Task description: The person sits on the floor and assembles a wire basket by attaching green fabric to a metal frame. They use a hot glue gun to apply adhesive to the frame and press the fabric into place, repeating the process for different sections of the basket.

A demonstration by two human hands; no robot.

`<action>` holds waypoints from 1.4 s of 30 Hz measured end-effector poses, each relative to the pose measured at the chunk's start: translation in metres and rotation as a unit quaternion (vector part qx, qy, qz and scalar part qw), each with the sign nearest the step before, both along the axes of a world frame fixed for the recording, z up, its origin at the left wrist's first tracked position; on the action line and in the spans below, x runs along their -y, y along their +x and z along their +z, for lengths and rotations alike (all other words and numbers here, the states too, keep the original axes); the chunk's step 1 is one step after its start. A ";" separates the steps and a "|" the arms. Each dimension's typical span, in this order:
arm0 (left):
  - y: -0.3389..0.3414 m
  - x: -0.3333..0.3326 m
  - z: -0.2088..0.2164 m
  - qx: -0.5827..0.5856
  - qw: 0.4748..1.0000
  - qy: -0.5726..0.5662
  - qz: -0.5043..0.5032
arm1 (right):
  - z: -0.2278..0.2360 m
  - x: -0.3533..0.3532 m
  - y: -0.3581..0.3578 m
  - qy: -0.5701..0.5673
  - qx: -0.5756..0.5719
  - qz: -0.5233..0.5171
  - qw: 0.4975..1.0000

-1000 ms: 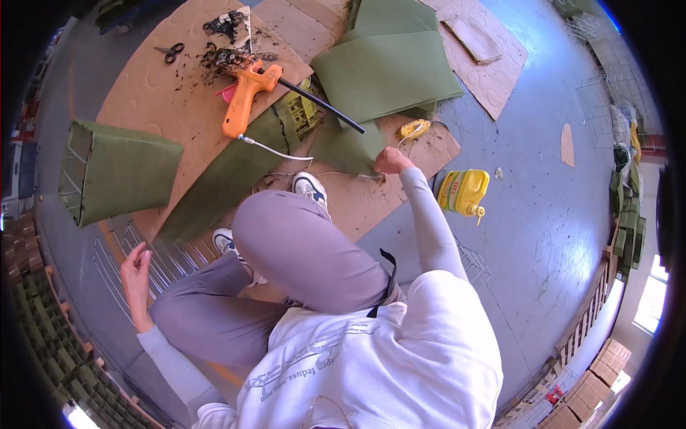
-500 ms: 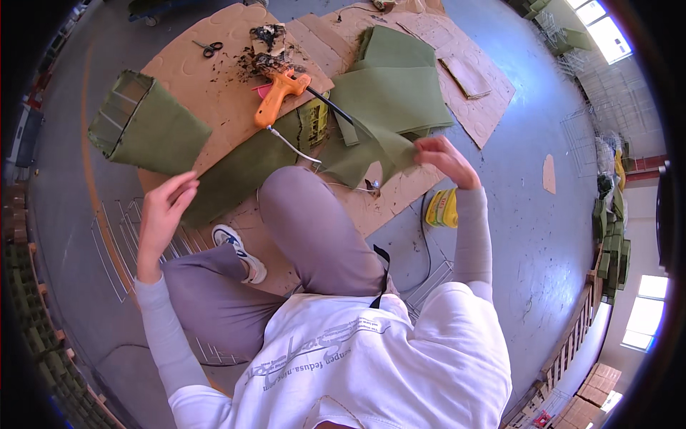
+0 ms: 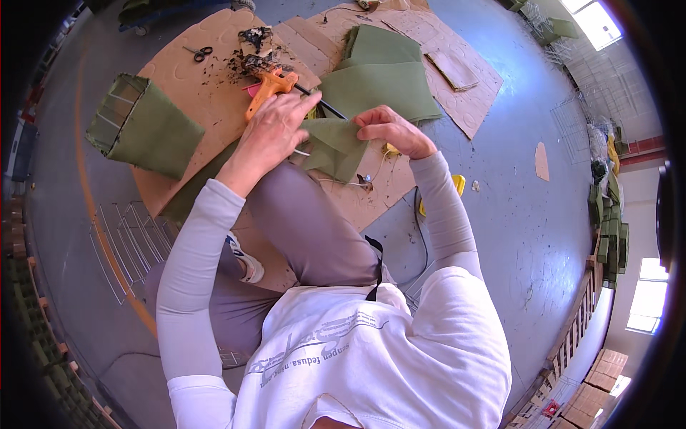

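Observation:
My right hand (image 3: 393, 132) is closed on the edge of a loose green fabric piece (image 3: 341, 146), which is lifted and folded in front of my raised knee. My left hand (image 3: 270, 136) reaches across with its fingers stretched out beside the other end of that piece. Behind it lies an orange glue gun (image 3: 268, 91), its handle partly covered by my left hand, with a black glue stick (image 3: 332, 109) poking out of its back. A white cord shows below. To the left stands a tapered green fabric cover on a wire frame (image 3: 153, 125).
Stacked green fabric sheets (image 3: 386, 75) lie on flattened cardboard (image 3: 468, 93). Scissors (image 3: 200, 53) and blackened glue residue (image 3: 257, 61) are on the far cardboard. Bare wire frames (image 3: 132, 239) sit at the left, and a yellow container (image 3: 458, 184) is partly hidden by my right forearm.
My left hand has swung right, from beside the fabric-covered frame to over the glue gun. My right hand has come left with the fabric edge, and the piece has folded over.

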State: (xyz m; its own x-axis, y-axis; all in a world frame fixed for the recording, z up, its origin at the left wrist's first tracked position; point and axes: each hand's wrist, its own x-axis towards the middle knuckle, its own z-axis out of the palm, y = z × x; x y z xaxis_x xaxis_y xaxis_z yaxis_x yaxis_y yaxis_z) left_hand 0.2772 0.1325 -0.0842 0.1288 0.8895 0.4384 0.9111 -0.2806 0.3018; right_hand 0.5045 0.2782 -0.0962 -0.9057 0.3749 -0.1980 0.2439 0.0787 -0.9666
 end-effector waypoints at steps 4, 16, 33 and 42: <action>-0.002 -0.009 -0.008 0.127 0.990 -0.051 -0.025 | -0.009 -0.001 0.017 -0.076 -0.053 -0.042 0.995; -0.028 -0.018 0.008 0.417 0.904 -0.080 0.044 | -0.123 0.007 0.022 0.107 -0.048 -0.119 0.986; -0.061 0.017 0.024 0.581 0.810 -0.032 0.067 | -0.216 0.042 -0.014 0.216 0.053 -0.172 0.960; -0.124 0.107 0.003 0.575 0.796 0.010 0.189 | -0.316 0.038 0.104 0.127 0.082 -0.572 0.807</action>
